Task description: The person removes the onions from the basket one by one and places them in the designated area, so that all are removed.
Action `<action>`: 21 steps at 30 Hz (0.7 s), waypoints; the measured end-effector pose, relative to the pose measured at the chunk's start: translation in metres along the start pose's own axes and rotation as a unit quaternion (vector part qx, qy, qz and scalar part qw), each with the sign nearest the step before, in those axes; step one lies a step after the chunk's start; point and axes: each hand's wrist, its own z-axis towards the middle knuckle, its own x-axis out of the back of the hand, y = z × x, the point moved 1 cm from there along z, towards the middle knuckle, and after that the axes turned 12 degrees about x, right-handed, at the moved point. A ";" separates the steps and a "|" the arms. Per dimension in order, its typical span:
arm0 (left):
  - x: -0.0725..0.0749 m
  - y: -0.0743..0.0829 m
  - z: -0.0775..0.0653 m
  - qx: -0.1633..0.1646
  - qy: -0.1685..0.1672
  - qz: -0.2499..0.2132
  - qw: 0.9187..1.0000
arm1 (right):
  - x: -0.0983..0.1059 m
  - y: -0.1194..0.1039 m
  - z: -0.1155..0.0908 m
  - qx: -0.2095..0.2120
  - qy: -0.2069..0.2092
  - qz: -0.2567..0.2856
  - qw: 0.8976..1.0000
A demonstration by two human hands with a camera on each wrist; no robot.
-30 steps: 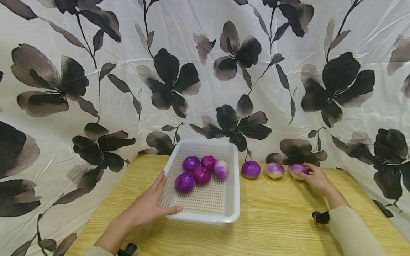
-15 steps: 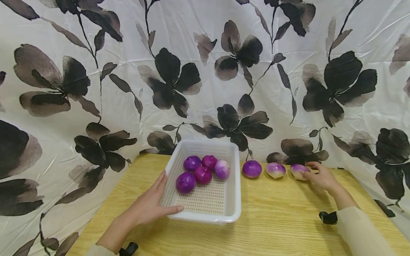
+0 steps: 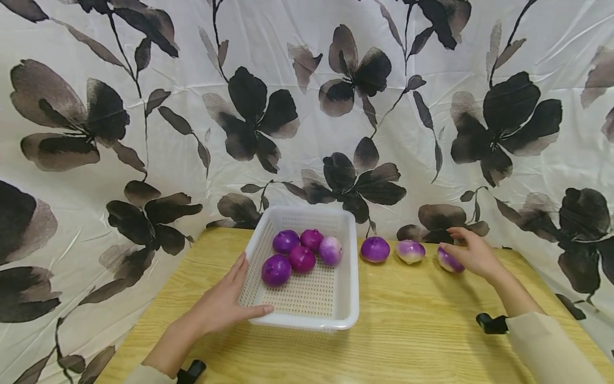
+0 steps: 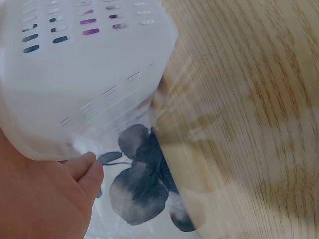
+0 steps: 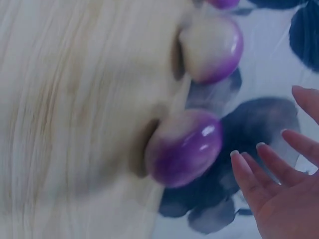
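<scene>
No text, labels, brands, numbers or signs can be read.

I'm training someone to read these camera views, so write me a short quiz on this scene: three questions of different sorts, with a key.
1. Count: how many onions are in the basket?
2. True or false: the right hand has its fingers wrapped tightly round one of the onions.
3. Fill in the blank: the ____ hand touches the basket.

Key
1. Five.
2. False; the right wrist view shows it open, with the nearest of the onions outside its fingers.
3. Left; the left hand lies at the basket's near corner.
</scene>
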 end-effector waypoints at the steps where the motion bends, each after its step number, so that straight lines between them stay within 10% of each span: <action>1: 0.000 0.000 0.000 0.001 0.000 -0.001 1.000 | -0.001 -0.004 0.001 0.005 0.000 0.002 1.000; 21: -0.001 -0.001 -0.001 -0.002 0.002 -0.006 1.000 | -0.030 -0.075 0.009 0.121 -0.003 0.041 0.992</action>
